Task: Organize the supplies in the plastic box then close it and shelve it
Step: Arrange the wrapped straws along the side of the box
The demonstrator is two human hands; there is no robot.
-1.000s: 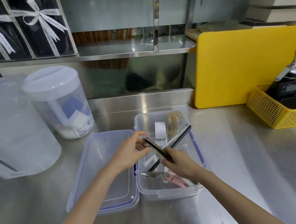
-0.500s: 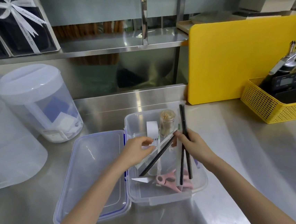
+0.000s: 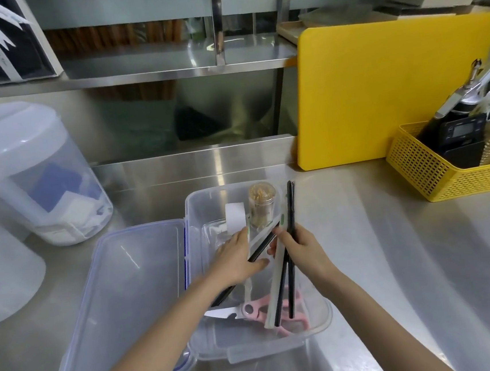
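Note:
A clear plastic box [image 3: 320, 329] stands open on the steel counter, its lid [image 3: 123, 304] lying flat at its left. Inside are pink-handled scissors [image 3: 259, 311], a white tape roll [image 3: 234, 216] and a toothpick jar [image 3: 262, 203]. My right hand [image 3: 302, 247] grips a bundle of black straws [image 3: 291, 202] that runs lengthwise along the box's right side. My left hand [image 3: 235, 255] pinches another wrapped black straw [image 3: 260, 251] lying diagonally across the box.
A steel shelf [image 3: 148, 60] runs along the back. A lidded translucent container [image 3: 27, 176] stands at the left with a larger one in front of it. A yellow cutting board [image 3: 390, 87] leans at the back right beside a yellow basket [image 3: 434, 173] of tools.
My right hand has turned its straws from diagonal to lengthwise along the box's right side. My left hand has reached further in and taken hold of the diagonal straw.

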